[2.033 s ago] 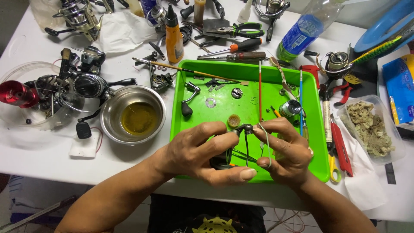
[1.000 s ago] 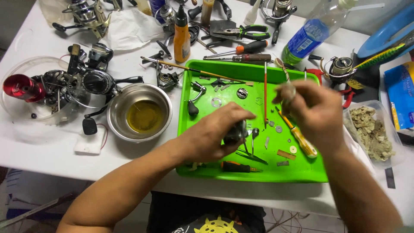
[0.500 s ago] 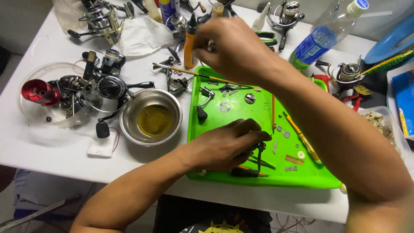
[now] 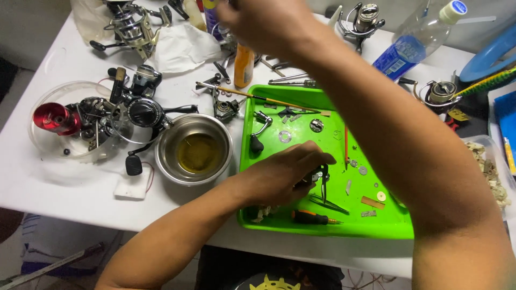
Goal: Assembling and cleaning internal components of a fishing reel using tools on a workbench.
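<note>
The left hand (image 4: 279, 177) rests in the green tray (image 4: 322, 228) on the white counter (image 4: 64, 188), its fingers closed around a small dark metal part (image 4: 318, 176) near the tray's middle. That part looks stiff, light and probably oily, so I'd judge it slippery and best pinched by its thicker body rather than the thin prong hanging below. The right hand (image 4: 263, 24) is stretched to the far edge of the counter among the bottles; whether it grips anything I cannot tell, it is blurred. Beside it stands an orange bottle (image 4: 243, 65). Farther right lies a clear plastic bottle (image 4: 416, 43) with a blue label and white cap. A steel bowl (image 4: 194, 150) of yellowish liquid sits just left of the tray.
</note>
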